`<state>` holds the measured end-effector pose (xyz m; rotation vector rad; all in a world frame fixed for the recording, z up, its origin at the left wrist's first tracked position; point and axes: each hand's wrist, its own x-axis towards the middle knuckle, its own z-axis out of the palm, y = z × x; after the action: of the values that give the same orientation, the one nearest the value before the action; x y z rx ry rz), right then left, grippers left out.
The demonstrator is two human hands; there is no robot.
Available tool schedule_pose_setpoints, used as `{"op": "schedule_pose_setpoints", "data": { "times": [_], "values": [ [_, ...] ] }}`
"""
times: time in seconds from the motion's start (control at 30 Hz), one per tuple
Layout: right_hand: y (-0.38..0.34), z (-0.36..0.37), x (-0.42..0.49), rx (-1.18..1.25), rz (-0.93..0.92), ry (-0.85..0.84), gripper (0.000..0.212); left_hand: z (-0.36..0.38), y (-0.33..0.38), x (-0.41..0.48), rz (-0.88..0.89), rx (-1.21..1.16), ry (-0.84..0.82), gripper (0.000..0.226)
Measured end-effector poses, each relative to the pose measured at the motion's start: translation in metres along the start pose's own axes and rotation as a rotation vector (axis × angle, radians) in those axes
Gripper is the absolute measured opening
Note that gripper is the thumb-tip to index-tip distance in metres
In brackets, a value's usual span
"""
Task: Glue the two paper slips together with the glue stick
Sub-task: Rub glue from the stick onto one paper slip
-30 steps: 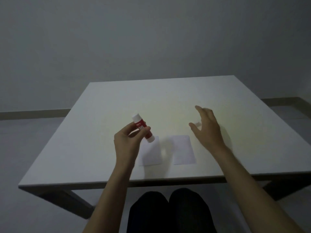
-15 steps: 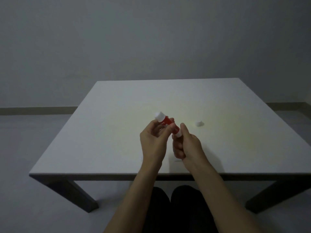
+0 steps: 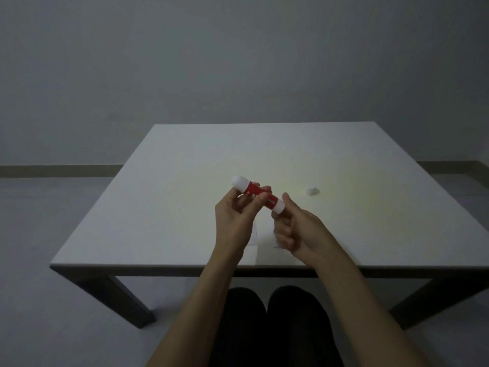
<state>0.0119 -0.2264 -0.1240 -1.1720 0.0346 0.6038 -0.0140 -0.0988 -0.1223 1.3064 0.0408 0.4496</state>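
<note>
A red glue stick (image 3: 253,193) with white ends is held above the table, tilted with its far end up to the left. My left hand (image 3: 234,221) grips its red middle. My right hand (image 3: 297,229) pinches its near white end with thumb and forefinger. The white cap (image 3: 311,190) lies on the table to the right of my hands. The two white paper slips are mostly hidden under my hands; a sliver of one paper slip (image 3: 254,235) shows between my wrists.
The white table (image 3: 164,207) has dark legs, and its near edge runs just below my wrists. My dark-clothed knees (image 3: 270,327) are under it. A grey wall and floor lie beyond.
My right hand came from the right, where the cap now lies, to the glue stick's near end. The stick moved toward the centre and tilted flatter. The view shifted so the table sits further right.
</note>
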Motion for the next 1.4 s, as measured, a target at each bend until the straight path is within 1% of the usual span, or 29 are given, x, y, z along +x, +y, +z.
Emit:
{"op": "schedule_pose_setpoints", "data": {
  "times": [0.07, 0.17, 0.2, 0.27, 0.3, 0.37, 0.4, 0.43, 0.47, 0.5, 0.57, 0.6, 0.63, 0.67, 0.73, 0.83, 0.9, 0.97, 1.03, 1.07, 1.1, 1.13, 1.17, 1.2, 1.23, 1.3, 1.4],
  "values": [
    [0.001, 0.002, 0.002, 0.065, 0.089, -0.010, 0.045, -0.001, 0.000, -0.003, 0.007, 0.005, -0.044, 0.016],
    [0.004, 0.006, 0.002, 0.082, 0.123, -0.008, 0.047, 0.002, 0.001, -0.005, 0.020, 0.032, -0.082, 0.018],
    [0.003, 0.006, 0.002, 0.075, 0.094, 0.005, 0.046, 0.003, 0.002, -0.004, 0.024, 0.031, -0.078, 0.017],
    [0.002, 0.004, 0.001, 0.027, -0.039, 0.036, 0.043, 0.003, 0.002, -0.002, 0.038, 0.031, -0.051, 0.017],
    [0.001, 0.003, -0.001, -0.041, -0.121, 0.044, 0.042, 0.003, 0.002, -0.001, 0.044, 0.034, -0.040, 0.016],
    [0.001, 0.003, -0.003, -0.274, -0.258, 0.069, 0.038, 0.004, 0.001, -0.001, 0.041, 0.039, -0.039, 0.015],
    [0.003, 0.003, -0.003, -0.361, -0.286, 0.096, 0.039, 0.005, 0.000, -0.002, 0.036, 0.043, -0.049, 0.015],
    [0.004, 0.004, -0.003, -0.388, -0.277, 0.136, 0.043, 0.005, 0.000, -0.003, 0.028, 0.044, -0.067, 0.016],
    [0.005, 0.003, -0.002, -0.345, -0.226, 0.174, 0.049, 0.005, -0.001, -0.005, 0.020, 0.039, -0.096, 0.017],
    [0.005, 0.002, -0.002, -0.245, -0.142, 0.178, 0.053, 0.004, -0.001, -0.006, 0.013, 0.031, -0.134, 0.019],
    [0.005, 0.000, -0.003, -0.014, 0.061, 0.069, 0.060, 0.001, -0.001, -0.007, 0.010, 0.021, -0.211, 0.021],
    [0.006, -0.002, -0.004, 0.046, 0.138, -0.001, 0.063, -0.001, -0.001, -0.007, 0.007, 0.017, -0.236, 0.021],
    [0.007, -0.004, -0.004, 0.069, 0.176, -0.052, 0.065, -0.003, -0.001, -0.007, 0.003, 0.011, -0.255, 0.021],
    [0.008, -0.005, -0.004, 0.072, 0.190, -0.083, 0.065, -0.006, -0.001, -0.007, 0.000, 0.004, -0.268, 0.021],
    [0.009, -0.004, -0.003, 0.053, 0.177, -0.089, 0.065, -0.010, -0.002, -0.005, -0.009, -0.017, -0.279, 0.022],
    [0.008, 0.002, -0.002, 0.018, -0.005, -0.066, 0.056, -0.012, -0.001, -0.004, -0.006, -0.012, -0.257, 0.026],
    [0.008, 0.007, -0.001, 0.047, -0.132, -0.104, 0.038, -0.013, 0.002, -0.003, 0.009, 0.060, -0.270, 0.030],
    [0.006, 0.008, 0.002, 0.168, -0.176, -0.091, 0.023, -0.026, 0.005, 0.001, 0.049, 0.244, -0.333, 0.041],
    [0.001, 0.002, 0.007, 0.323, -0.166, 0.018, 0.017, -0.054, 0.007, 0.011, 0.087, 0.617, -0.410, 0.063],
    [-0.003, -0.003, 0.010, 0.372, -0.159, 0.086, 0.015, -0.073, 0.007, 0.017, 0.056, 0.813, -0.445, 0.069],
    [-0.006, -0.008, 0.013, 0.380, -0.157, 0.152, 0.013, -0.091, 0.006, 0.022, -0.018, 0.975, -0.477, 0.070],
    [-0.009, -0.012, 0.016, 0.351, -0.164, 0.208, 0.012, -0.106, 0.005, 0.025, -0.111, 1.088, -0.506, 0.069],
    [-0.011, -0.015, 0.020, 0.290, -0.179, 0.254, 0.012, -0.118, 0.002, 0.027, -0.191, 1.145, -0.535, 0.067],
    [-0.012, -0.014, 0.025, 0.198, -0.200, 0.285, 0.012, -0.123, -0.002, 0.028, -0.228, 1.162, -0.567, 0.066],
    [-0.012, -0.011, 0.030, 0.067, -0.223, 0.295, 0.010, -0.123, -0.007, 0.029, -0.222, 1.165, -0.601, 0.066],
    [-0.009, 0.001, 0.041, -0.274, -0.271, 0.277, 0.007, -0.115, -0.014, 0.031, -0.171, 1.188, -0.651, 0.070],
    [-0.001, 0.013, 0.059, -0.732, -0.388, 0.248, 0.019, -0.108, -0.025, 0.037, -0.130, 1.274, -0.670, 0.078]
  ]
}}
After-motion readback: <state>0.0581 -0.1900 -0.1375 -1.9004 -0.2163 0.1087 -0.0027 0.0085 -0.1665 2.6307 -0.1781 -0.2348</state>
